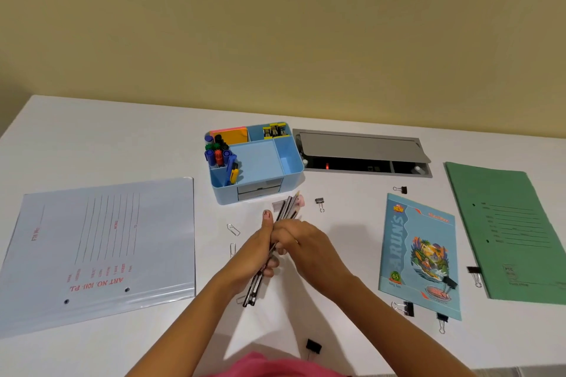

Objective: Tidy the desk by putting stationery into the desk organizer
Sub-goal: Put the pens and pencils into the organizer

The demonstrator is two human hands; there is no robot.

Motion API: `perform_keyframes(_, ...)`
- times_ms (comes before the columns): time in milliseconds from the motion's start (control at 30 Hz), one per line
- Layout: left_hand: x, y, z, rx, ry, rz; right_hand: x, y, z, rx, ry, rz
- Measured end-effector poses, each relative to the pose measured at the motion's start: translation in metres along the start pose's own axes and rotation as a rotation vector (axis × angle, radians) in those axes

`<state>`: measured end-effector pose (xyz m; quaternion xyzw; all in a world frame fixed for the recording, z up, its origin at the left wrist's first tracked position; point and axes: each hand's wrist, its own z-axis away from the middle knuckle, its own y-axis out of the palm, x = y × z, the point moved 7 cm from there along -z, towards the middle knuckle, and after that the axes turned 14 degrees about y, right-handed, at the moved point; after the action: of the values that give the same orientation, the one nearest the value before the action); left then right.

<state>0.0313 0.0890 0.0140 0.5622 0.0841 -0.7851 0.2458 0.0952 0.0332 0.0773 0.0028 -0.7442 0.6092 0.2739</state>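
Tabletop (107, 138): white, carries everything.
Folders: 2, a grey one (101, 251) at left, a green one (508, 236) at right.
Notebook (419, 254): 1, blue.
Desk organizer (254, 162): 1, blue, holds markers, sticky notes, clips.
Pencils (286, 208): 1 bundle, tips just before the organizer.
Left hand (257, 251): grip clamped on the pencils.
Right hand (303, 242): grip clamped on the pencils.
Binder clips: 7 loose.
Paper clips: 2, left of the hands.

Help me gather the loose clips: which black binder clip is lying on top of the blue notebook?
The black binder clip near the blue paper notebook's lower right corner lies on its cover. The other black clips lie on the white desk or at the folder's edge.
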Motion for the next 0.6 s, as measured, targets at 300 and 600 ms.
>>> perform_keyframes(300,-0.011,-0.008,0.001,0.035,0.108,0.124,-0.03,-0.003,0.003,-0.273,0.582,-0.716)
perform_keyframes(600,-0.012,0.018,0.002,0.023,0.362,-0.021,-0.005,0.027,-0.004,0.007,0.631,-0.869)
